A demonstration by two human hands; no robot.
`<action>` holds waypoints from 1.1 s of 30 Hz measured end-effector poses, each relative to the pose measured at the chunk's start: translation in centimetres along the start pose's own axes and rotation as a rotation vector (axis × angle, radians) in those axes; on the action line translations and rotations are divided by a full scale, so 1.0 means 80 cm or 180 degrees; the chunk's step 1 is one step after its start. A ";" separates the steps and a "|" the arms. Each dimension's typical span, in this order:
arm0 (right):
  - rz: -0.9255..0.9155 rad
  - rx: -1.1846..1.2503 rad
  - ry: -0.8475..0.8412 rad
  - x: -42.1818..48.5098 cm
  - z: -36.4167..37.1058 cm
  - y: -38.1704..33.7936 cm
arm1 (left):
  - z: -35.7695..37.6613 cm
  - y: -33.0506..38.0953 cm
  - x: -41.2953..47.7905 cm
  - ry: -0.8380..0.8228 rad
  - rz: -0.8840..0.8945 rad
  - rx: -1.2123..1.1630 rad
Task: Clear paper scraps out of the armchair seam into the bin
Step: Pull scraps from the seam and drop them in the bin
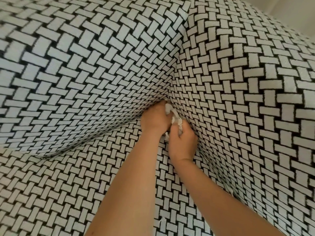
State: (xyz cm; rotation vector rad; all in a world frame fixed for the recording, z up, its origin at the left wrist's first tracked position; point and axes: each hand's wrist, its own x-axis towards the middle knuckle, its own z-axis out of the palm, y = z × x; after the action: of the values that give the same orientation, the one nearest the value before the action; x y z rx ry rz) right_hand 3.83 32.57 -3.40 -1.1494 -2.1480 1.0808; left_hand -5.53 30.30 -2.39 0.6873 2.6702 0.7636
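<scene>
1. Both hands meet deep in the corner of the armchair (81,68), where the back, the side panel and the seat come together.
2. Left hand (154,119): back of the hand up, fingers curled down into the seam (172,82) and closed round a clump of paper scraps (169,109).
3. Right hand (183,143): just below and beside the left, fingers curled inward, pinching more of the scraps at the fingertips.
4. Paper scraps: white, crumpled, with ragged torn edges. They are bunched in an uneven string between the two hands, along the seam line at the side panel. One bit shows lower down, in the gap between the left wrist and the right thumb.
5. Scrap colour is close to the white blocks of the fabric, so the piece count cannot be told.
6. Upholstery: black-and-white basket-weave print, puckered where the hands press in.
7. Forearms are bare and enter from the bottom edge.
</scene>
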 end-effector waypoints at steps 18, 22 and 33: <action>-0.0134 -0.0569 -0.0284 0.001 -0.001 -0.001 | -0.009 -0.012 -0.019 0.1177 -0.0150 -0.2115; -0.0128 -0.0625 -0.0333 0.000 -0.004 -0.004 | -0.017 -0.018 -0.036 0.1423 -0.0482 -0.2565; -0.1272 -0.0313 -0.0500 -0.010 -0.003 -0.004 | -0.031 -0.032 -0.071 0.0467 -0.0139 -0.1844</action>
State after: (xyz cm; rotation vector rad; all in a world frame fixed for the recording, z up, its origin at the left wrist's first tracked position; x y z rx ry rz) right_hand 4.22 31.89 -3.03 -0.6461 -2.4387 0.9156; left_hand -2.63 24.40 -1.02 0.4287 2.3765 1.5318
